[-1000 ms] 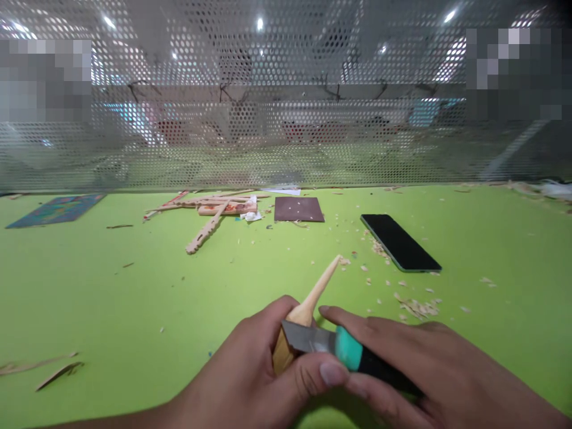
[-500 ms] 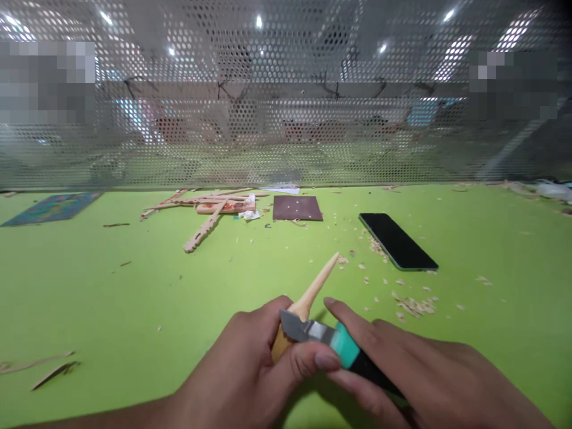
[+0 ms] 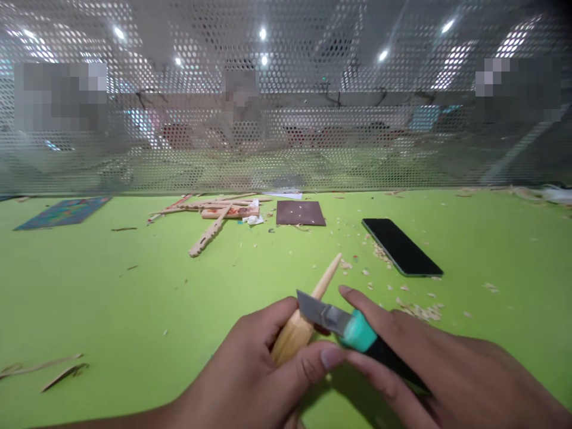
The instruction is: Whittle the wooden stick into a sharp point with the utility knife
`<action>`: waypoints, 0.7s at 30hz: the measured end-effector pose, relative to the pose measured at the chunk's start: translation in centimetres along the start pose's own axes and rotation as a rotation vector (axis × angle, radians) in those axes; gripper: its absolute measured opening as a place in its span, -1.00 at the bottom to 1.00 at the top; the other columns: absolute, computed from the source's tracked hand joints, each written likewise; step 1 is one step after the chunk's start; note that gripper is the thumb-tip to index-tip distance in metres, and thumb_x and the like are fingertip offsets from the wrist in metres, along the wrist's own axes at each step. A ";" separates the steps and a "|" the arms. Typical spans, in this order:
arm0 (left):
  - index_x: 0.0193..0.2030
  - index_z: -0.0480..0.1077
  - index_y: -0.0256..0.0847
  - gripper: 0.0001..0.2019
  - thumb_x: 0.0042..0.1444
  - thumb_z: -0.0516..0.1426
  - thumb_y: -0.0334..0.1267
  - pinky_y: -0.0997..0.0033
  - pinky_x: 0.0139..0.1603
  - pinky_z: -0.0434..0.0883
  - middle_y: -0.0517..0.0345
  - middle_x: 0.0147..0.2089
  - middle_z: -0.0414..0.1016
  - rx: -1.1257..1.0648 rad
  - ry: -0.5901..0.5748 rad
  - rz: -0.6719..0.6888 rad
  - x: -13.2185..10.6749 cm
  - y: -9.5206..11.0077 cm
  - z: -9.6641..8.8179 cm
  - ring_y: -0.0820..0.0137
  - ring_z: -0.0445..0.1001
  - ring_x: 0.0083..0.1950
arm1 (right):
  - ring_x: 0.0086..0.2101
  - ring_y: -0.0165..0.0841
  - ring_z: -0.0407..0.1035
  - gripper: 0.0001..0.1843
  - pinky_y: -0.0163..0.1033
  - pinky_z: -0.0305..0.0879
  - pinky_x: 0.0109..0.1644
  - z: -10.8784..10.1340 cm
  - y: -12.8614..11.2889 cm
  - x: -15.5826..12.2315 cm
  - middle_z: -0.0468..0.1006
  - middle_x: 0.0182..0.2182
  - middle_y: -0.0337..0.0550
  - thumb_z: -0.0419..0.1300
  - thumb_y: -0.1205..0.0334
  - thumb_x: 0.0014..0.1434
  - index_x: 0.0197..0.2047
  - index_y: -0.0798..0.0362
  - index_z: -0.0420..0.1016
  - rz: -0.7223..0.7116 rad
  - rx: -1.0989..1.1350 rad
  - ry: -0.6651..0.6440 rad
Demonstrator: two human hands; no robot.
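Note:
My left hand point(image 3: 250, 372) is closed round the thick end of a pale wooden stick point(image 3: 313, 304) whose tapered tip points away to the upper right. My right hand point(image 3: 429, 369) grips a utility knife point(image 3: 353, 330) with a teal collar and black handle. Its grey blade lies across the stick just above my left fingers. My left thumb presses against the knife near the collar. My right forefinger is stretched along the top of the knife.
A green table top point(image 3: 134, 310) carries wood shavings point(image 3: 415, 310). A black phone point(image 3: 400, 246) lies at the right, a brown sandpaper square point(image 3: 300, 213) behind, a heap of wooden sticks point(image 3: 210, 214) left of it, a coloured card point(image 3: 62, 213) at far left. A perforated metal screen point(image 3: 286, 107) closes the back.
The knife blade has slid up the stick toward its tip, from the thick part near my left fingers. Both hands shifted slightly forward with it.

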State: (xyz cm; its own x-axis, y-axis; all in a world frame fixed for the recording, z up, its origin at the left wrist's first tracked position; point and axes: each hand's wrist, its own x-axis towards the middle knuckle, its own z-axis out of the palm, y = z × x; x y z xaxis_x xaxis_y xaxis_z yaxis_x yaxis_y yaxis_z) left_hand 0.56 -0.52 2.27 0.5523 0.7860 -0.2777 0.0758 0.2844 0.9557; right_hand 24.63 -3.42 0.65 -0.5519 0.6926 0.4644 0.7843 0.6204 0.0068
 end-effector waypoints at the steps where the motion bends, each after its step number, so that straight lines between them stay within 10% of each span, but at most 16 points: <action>1: 0.03 0.47 -0.20 -0.61 0.31 0.34 0.06 0.46 -0.34 0.31 0.29 -0.32 0.33 -0.066 -0.020 -0.029 0.0 0.0 0.1 0.46 0.27 -0.39 | -0.37 -0.21 0.71 -0.51 -0.20 0.57 -0.48 0.0 0.3 0.0 0.80 -0.12 -0.06 0.03 0.08 0.60 0.45 0.12 0.30 0.009 0.009 -0.012; 12: -0.10 0.43 -0.18 -0.67 0.33 0.33 0.03 0.46 -0.17 0.29 0.24 -0.22 0.37 0.028 -0.012 0.071 -0.3 -0.7 -0.1 0.38 0.27 -0.21 | -0.28 -0.23 0.73 -0.53 -0.22 0.67 -0.25 0.0 0.2 0.8 0.81 -0.04 -0.11 0.12 0.10 0.55 0.44 -0.04 0.44 0.049 0.227 -0.185; 21: -0.24 0.34 -0.16 -0.53 0.45 0.08 0.23 0.41 -0.26 0.25 0.25 -0.31 0.33 0.319 0.072 0.069 -0.1 -0.7 0.0 0.38 0.23 -0.29 | -0.39 -0.22 0.69 -0.54 -0.24 0.63 -0.34 0.0 -0.7 0.0 0.80 -0.20 -0.03 0.06 0.06 0.59 0.41 0.03 0.49 0.059 0.131 -0.066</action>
State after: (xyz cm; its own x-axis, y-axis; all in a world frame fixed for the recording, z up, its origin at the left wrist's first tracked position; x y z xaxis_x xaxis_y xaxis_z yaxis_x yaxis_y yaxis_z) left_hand 0.49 -0.76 1.66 0.5061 0.8373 -0.2066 0.3025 0.0520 0.9517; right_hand 24.07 -3.83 0.61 -0.5270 0.7491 0.4014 0.7744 0.6178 -0.1362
